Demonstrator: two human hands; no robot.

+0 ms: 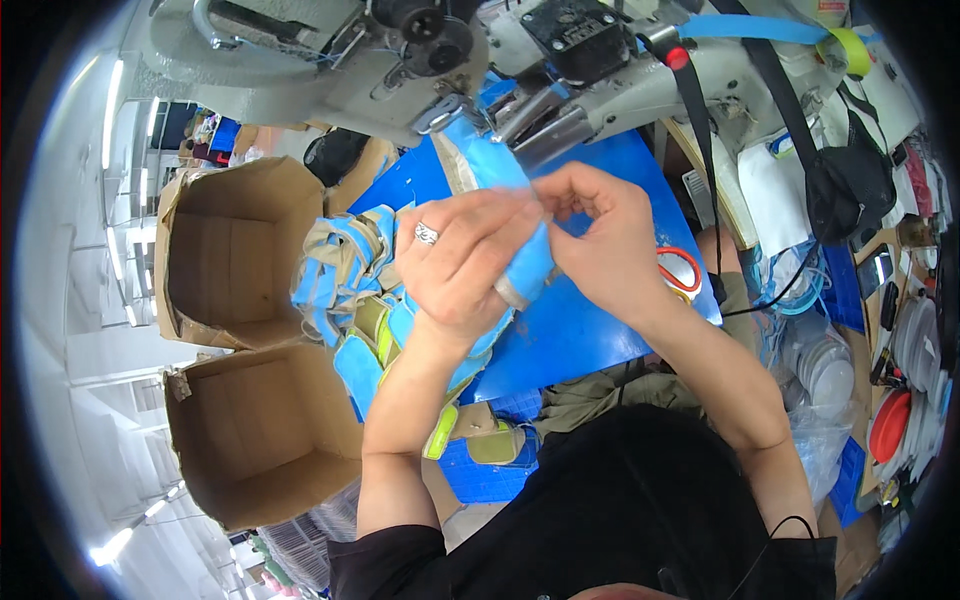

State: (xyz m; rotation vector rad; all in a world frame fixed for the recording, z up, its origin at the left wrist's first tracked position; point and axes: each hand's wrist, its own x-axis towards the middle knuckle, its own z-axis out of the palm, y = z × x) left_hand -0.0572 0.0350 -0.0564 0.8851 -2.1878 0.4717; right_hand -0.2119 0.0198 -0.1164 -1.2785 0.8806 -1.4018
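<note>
A light blue fabric piece with a tan edge (527,270) hangs down from the sewing machine (590,85). My left hand (462,248), with a silver ring, lies over it with fingers closed on the cloth. My right hand (603,235) meets it from the other side, thumb and forefinger pinched together at the fabric's edge; what exactly lies in the pinch is hidden. Left of my hands sits a heap of blue and tan fabric pieces (345,265), some with yellow-green strips. Red-handled scissors (680,268) lie by my right forearm.
Two open cardboard boxes (185,255) stand at the left, one nearer than the other. The blue work table (590,320) spreads under my hands. Black straps with a black pouch (850,185) hang at the right, near a rack of white discs or spools (915,350).
</note>
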